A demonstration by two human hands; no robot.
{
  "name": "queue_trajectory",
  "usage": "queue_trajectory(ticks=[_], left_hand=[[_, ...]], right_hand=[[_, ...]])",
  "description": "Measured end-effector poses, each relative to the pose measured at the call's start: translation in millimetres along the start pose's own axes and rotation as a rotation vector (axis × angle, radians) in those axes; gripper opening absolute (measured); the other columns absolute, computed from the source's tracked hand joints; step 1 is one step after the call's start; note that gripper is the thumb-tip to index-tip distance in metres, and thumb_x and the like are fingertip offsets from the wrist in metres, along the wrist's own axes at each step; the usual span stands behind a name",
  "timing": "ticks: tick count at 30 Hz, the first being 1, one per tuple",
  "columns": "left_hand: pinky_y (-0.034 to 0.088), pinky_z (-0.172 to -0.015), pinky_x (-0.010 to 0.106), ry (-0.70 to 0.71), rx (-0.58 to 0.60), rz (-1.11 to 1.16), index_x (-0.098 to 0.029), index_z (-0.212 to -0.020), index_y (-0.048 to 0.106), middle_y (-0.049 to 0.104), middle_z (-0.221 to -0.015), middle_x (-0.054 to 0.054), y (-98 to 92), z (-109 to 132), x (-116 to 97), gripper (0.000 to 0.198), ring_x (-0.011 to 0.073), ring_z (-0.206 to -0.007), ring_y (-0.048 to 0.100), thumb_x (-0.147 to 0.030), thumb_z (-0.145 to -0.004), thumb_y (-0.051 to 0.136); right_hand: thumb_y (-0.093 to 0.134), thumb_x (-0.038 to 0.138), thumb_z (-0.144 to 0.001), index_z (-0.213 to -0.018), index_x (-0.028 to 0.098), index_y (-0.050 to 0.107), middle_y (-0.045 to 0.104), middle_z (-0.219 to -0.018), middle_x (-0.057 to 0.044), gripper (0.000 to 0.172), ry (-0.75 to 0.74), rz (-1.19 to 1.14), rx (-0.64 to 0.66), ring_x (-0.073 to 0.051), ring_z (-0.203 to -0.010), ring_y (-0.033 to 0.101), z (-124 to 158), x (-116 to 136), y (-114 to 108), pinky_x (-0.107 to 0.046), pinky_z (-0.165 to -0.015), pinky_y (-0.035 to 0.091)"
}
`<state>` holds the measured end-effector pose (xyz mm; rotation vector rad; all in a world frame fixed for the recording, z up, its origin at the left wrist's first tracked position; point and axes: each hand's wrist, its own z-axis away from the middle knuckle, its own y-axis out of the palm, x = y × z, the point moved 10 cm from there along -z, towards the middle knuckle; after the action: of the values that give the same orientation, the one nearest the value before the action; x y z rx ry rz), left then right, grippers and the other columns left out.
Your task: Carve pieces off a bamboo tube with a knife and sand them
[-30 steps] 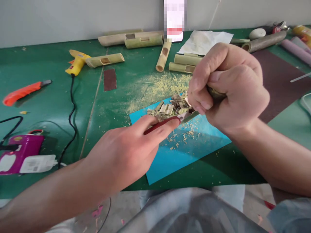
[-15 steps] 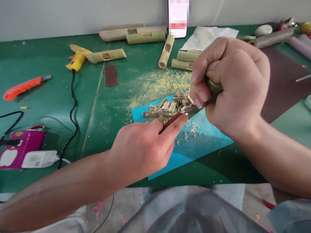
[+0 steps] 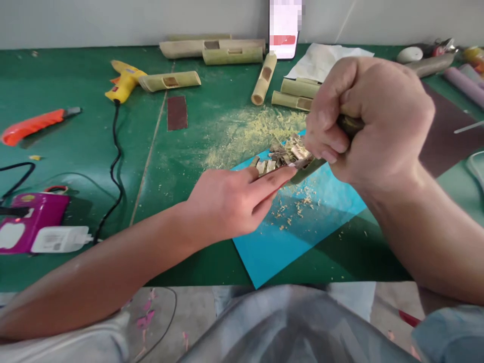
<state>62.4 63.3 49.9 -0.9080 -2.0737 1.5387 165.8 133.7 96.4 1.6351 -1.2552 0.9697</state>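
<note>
My left hand (image 3: 234, 201) is closed round a red-handled knife, mostly hidden now, its forefinger stretched along the top toward the blade. My right hand (image 3: 370, 121) is a fist wrapped round a bamboo piece (image 3: 308, 170), whose green lower end pokes out beside the blade tip. Both hands meet over a blue sheet (image 3: 302, 227) on the green table (image 3: 75, 151). A heap of bamboo chips (image 3: 282, 154) lies on the sheet's far corner, with loose shavings scattered under the hands.
Cut bamboo tubes (image 3: 170, 80) lie at the back, with a yellow glue gun (image 3: 123, 85), a sandpaper strip (image 3: 177, 112), a phone (image 3: 284, 27) and white paper (image 3: 321, 58). An orange utility knife (image 3: 34, 125) and a purple box (image 3: 28, 222) with charger sit left. A dark mat (image 3: 449, 126) lies right.
My left hand has slid forward and up along the bamboo piece, hiding the red handle. My right hand shifted slightly right. The view moved, so the sheet sits further right.
</note>
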Motion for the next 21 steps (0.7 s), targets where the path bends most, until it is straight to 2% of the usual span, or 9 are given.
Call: queue_trajectory(ticks=[3, 7, 10, 17, 21], left_hand=[[0.033, -0.048, 0.023, 0.028, -0.028, -0.005, -0.033, -0.135, 0.061, 0.072, -0.082, -0.001, 1.2, -1, 3, 0.039, 0.012, -0.06, 0.06, -0.03, -0.097, 0.053], [0.03, -0.047, 0.023, 0.06, -0.05, -0.005, -0.035, -0.133, 0.062, 0.065, -0.07, -0.003, 4.5, -3, 8, 0.037, 0.0113, -0.057, 0.056, -0.031, -0.097, 0.054], [0.032, -0.049, 0.023, 0.082, -0.031, 0.0, -0.036, -0.132, 0.063, 0.064, -0.072, -0.002, 9.5, -5, 15, 0.036, 0.0114, -0.059, 0.056, -0.032, -0.099, 0.051], [0.034, -0.054, 0.025, 0.153, 0.083, 0.027, -0.036, -0.135, 0.061, 0.059, -0.078, 0.002, 12.3, -12, 23, 0.037, 0.0131, -0.062, 0.052, -0.032, -0.103, 0.042], [0.027, -0.049, 0.027, 0.19, 0.068, -0.037, -0.036, -0.132, 0.064, 0.053, -0.07, 0.001, -1.7, -11, 15, 0.038, 0.0127, -0.054, 0.044, -0.028, -0.102, 0.041]], right_hand=[[0.044, 0.008, -0.076, -0.047, 0.023, 0.044, 0.032, -0.037, 0.006, 0.033, 0.033, -0.02, 0.057, -0.01, -0.032, 0.024, -3, -3, -2, -0.028, -0.034, 0.016], [0.058, 0.023, -0.077, -0.051, 0.023, 0.048, 0.035, -0.038, 0.005, 0.028, 0.147, -0.021, 0.191, -0.01, -0.033, 0.026, -5, -13, 0, -0.028, -0.035, 0.024], [0.064, 0.028, -0.076, -0.053, 0.023, 0.047, 0.033, -0.038, 0.006, 0.029, 0.19, -0.001, 0.191, -0.01, -0.033, 0.025, -6, -16, -4, -0.027, -0.036, 0.027], [0.061, 0.016, -0.072, -0.051, 0.022, 0.051, 0.036, -0.039, 0.005, 0.024, 0.183, -0.026, 0.224, -0.01, -0.032, 0.029, -4, -14, -2, -0.027, -0.034, 0.026], [0.05, 0.006, -0.062, -0.049, 0.02, 0.055, 0.038, -0.038, 0.004, 0.02, 0.145, -0.104, 0.202, -0.011, -0.03, 0.028, -6, -12, -3, -0.028, -0.032, 0.02]])
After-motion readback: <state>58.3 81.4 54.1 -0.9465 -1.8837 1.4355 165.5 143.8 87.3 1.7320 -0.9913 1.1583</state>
